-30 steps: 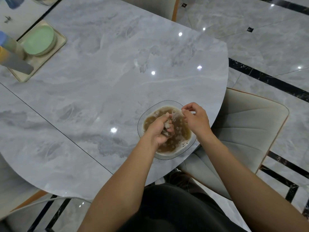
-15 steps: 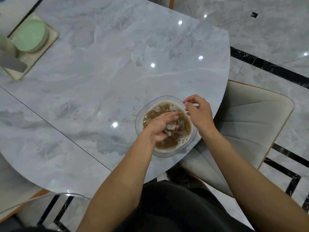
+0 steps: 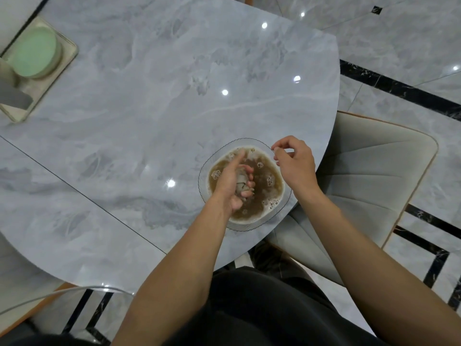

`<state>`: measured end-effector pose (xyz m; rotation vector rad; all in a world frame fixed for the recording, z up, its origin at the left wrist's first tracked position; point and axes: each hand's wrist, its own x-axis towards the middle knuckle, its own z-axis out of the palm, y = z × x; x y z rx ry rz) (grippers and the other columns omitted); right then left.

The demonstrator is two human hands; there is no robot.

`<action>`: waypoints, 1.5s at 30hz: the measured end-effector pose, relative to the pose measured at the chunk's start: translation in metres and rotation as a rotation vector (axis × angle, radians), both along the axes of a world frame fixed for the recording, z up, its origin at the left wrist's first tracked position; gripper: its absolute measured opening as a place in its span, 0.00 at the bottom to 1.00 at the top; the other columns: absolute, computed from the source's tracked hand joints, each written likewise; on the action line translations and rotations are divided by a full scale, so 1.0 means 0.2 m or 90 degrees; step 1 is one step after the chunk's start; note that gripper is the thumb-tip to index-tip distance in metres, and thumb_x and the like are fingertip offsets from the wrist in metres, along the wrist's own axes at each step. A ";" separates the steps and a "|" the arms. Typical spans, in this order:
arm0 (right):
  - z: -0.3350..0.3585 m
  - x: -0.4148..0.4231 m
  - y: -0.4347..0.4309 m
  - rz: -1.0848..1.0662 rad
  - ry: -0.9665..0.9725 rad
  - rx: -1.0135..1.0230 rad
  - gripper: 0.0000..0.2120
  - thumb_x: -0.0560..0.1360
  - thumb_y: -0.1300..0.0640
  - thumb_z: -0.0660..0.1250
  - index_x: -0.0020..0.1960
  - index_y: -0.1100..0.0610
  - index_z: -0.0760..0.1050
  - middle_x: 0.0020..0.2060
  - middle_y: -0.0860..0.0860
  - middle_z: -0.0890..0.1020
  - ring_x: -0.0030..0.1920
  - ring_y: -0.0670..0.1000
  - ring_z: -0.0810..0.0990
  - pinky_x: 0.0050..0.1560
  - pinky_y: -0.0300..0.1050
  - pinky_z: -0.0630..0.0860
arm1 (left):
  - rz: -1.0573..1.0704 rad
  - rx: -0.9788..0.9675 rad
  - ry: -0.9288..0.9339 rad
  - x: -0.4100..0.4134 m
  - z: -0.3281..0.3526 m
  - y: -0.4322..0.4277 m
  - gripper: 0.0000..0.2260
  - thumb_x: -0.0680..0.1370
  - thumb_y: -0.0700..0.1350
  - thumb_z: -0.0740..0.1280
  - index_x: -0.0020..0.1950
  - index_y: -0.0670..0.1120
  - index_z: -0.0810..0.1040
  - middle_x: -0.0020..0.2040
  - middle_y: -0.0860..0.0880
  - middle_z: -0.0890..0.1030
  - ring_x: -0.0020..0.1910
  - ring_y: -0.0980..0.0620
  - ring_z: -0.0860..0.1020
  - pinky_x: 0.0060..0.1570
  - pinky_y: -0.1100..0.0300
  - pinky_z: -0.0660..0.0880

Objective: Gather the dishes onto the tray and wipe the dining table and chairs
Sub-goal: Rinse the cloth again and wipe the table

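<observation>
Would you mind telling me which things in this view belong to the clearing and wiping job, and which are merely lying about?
In use for the job:
- glass bowl of brown soapy water
- grey cloth squeezed in the left hand
- right hand steadying the bowl's rim
- dining table
- cream chair
- tray holding a green dish

Just lying about:
- nothing clearly visible

Left hand squeezes a cloth over the bowl; right hand pinches its rim.
</observation>
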<state>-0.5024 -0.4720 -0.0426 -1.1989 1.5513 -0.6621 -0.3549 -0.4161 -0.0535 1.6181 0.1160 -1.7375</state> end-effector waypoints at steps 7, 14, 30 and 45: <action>0.00 0.00 0.01 -0.015 -0.004 0.007 0.10 0.80 0.57 0.64 0.43 0.44 0.77 0.53 0.47 0.80 0.51 0.49 0.82 0.53 0.50 0.82 | -0.068 0.043 -0.096 -0.05 0.01 -0.02 0.22 0.70 0.68 0.74 0.35 0.51 0.75 0.32 0.51 0.72 0.25 0.54 0.67 0.24 0.64 0.61; -0.02 0.01 0.02 -0.017 0.000 -0.010 0.09 0.79 0.57 0.64 0.44 0.45 0.78 0.52 0.48 0.81 0.49 0.48 0.82 0.49 0.46 0.81 | -0.044 0.047 -0.148 -0.08 0.01 -0.03 0.32 0.72 0.73 0.70 0.57 0.44 0.83 0.40 0.47 0.85 0.39 0.49 0.84 0.59 0.46 0.79; 0.00 0.02 0.04 -0.022 -0.005 -0.014 0.09 0.78 0.58 0.65 0.46 0.46 0.79 0.52 0.47 0.80 0.47 0.46 0.82 0.46 0.38 0.76 | -0.006 0.060 -0.196 -0.07 0.13 -0.07 0.19 0.84 0.58 0.62 0.36 0.50 0.70 0.29 0.52 0.72 0.20 0.55 0.64 0.21 0.64 0.59; 0.05 -0.01 0.24 -0.033 -0.054 0.008 0.09 0.79 0.61 0.65 0.46 0.50 0.80 0.44 0.44 0.83 0.46 0.52 0.83 0.51 0.57 0.83 | 0.002 -0.070 -0.105 -0.01 0.25 -0.01 0.20 0.82 0.54 0.57 0.37 0.47 0.79 0.33 0.47 0.77 0.27 0.51 0.74 0.30 0.60 0.71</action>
